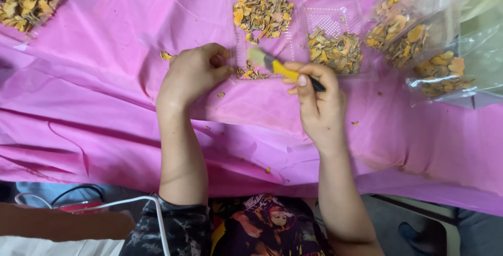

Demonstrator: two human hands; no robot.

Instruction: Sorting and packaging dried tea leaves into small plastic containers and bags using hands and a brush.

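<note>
Right hand fingers closed around a yellow-handled bristle brush.
Left hand fingers curled, pinching the clear plastic tray of dried orange flakes just beyond them.

You see a pink cloth, orange-yellow dried pieces in a clear tray, and a yellow-handled brush.

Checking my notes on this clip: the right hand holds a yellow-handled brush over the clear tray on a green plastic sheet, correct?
Not quite: in the head view the plastic sheet is pink, not green. The right hand does hold the yellow-handled brush over the clear tray.
</note>
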